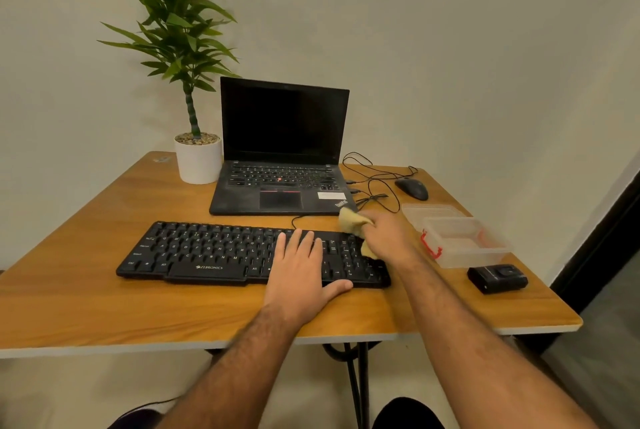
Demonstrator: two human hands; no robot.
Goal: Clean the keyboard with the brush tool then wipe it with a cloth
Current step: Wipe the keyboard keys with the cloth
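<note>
A black keyboard (pixel 207 252) lies across the middle of the wooden table (pixel 86 307). My left hand (pixel 301 269) rests flat on the keyboard's right half, fingers spread, holding nothing. My right hand (pixel 388 234) is closed on a yellow cloth (pixel 351 219) and presses it on the keyboard's far right end, over the number pad. Part of the cloth shows below the hand as well. No brush tool is visible.
An open black laptop (pixel 282 151) stands behind the keyboard, with a potted plant (pixel 197 158) to its left. A wired mouse (pixel 412 188) and loose cables (pixel 370 186) lie at the back right. A clear plastic box (pixel 464 241) and a small black device (pixel 497 278) sit right of the keyboard.
</note>
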